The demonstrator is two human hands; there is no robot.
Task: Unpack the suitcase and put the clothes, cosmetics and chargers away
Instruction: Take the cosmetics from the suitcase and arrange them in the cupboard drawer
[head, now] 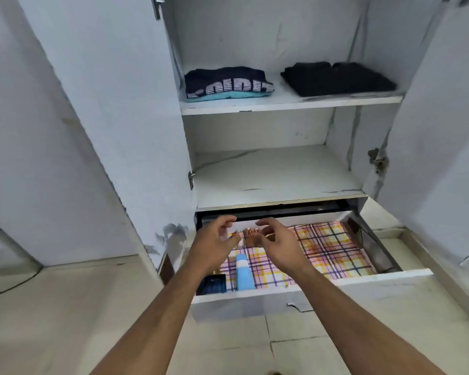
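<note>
While both hands hover loosely curled, a small coppery, blurred item lies between them

A thin black cable lies on the pale tiled floor at lower left. A rusty metal hinge sits at centre right.

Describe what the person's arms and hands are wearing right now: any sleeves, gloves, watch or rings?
Both forearms are bare up to the frame's bottom edge; no sleeve shows. The left hand and right hand have no gloves. No watch or wristband shows on either wrist, and no rings are visible, though the fingers are slightly blurred.
</note>
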